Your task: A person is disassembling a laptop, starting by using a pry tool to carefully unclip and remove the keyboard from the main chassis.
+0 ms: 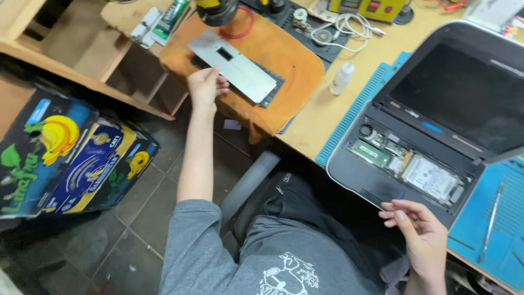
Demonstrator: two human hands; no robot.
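From my remote seat the biggest thing I see is the wooden desk [322, 117], running from the far left to the near right. On its right half an opened laptop [431, 125] lies with its keyboard cover off, so the green boards and the silver drive [431, 177] show in the bay. It rests on a blue mat [355, 109]; a metal tool [491, 218] lies on the blue surface to the near right. Left of the laptop an orange cloth [289, 65] hangs over the desk edge, and on it lies a flat grey metal panel [234, 65] with a dark slab under it. To the left, on the floor, stand colourful cardboard boxes [71, 158] with a banana print (they crowd the space beside the chair).

The left hand [204, 87] is stretched out far to the panel, with its fingers closed on the panel's near left edge. The right hand [417, 229] sits at the laptop's near edge, its fingers loosely spread and just touching the rim, holding nothing that I can see.

Smaller things lie beyond: a white cable [349, 27] coiled on a dark mat, a small clear bottle [342, 78] between the cloth and the blue mat, and a green tube [170, 19] at the far left.
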